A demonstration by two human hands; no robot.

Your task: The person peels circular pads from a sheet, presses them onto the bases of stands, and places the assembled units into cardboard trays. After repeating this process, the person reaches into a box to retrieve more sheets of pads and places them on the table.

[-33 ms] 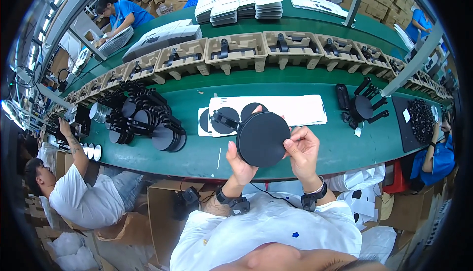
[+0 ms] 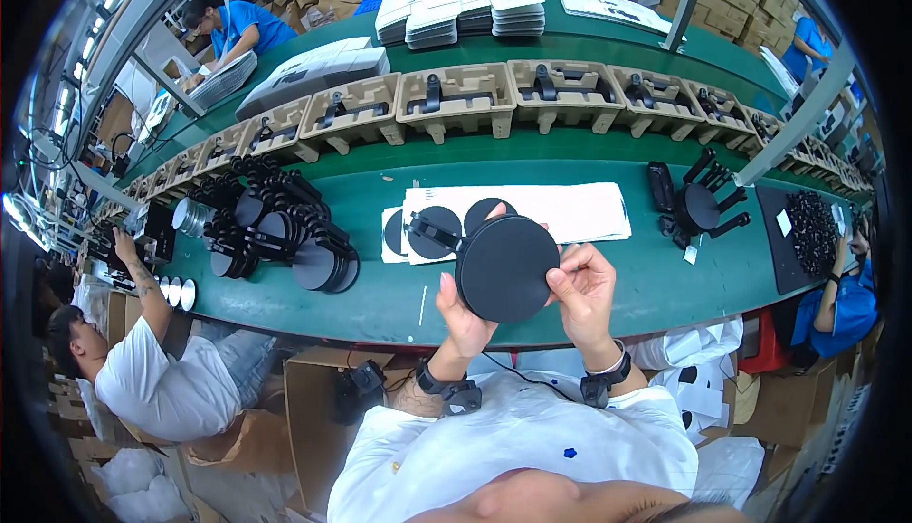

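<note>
Above the front of the green bench I hold a black stand with a round flat base (image 2: 508, 268), its disc face toward me. A short jointed arm (image 2: 435, 232) sticks out from its left side. My left hand (image 2: 465, 322) grips the disc from the left and beneath, with part of the fingers hidden behind it. At the right edge my right hand (image 2: 583, 293) pinches the rim between thumb and fingers. Behind the stand lie white sheets (image 2: 579, 211) bearing black round pads (image 2: 434, 234), partly covered by the stand.
Several black stands (image 2: 323, 262) are heaped at the left of the green bench (image 2: 399, 309). More black stand parts (image 2: 701, 208) sit at the right, near a dark mat (image 2: 774, 238) with small black pieces. Brown moulded trays (image 2: 456, 105) line the back. Co-workers sit at both sides.
</note>
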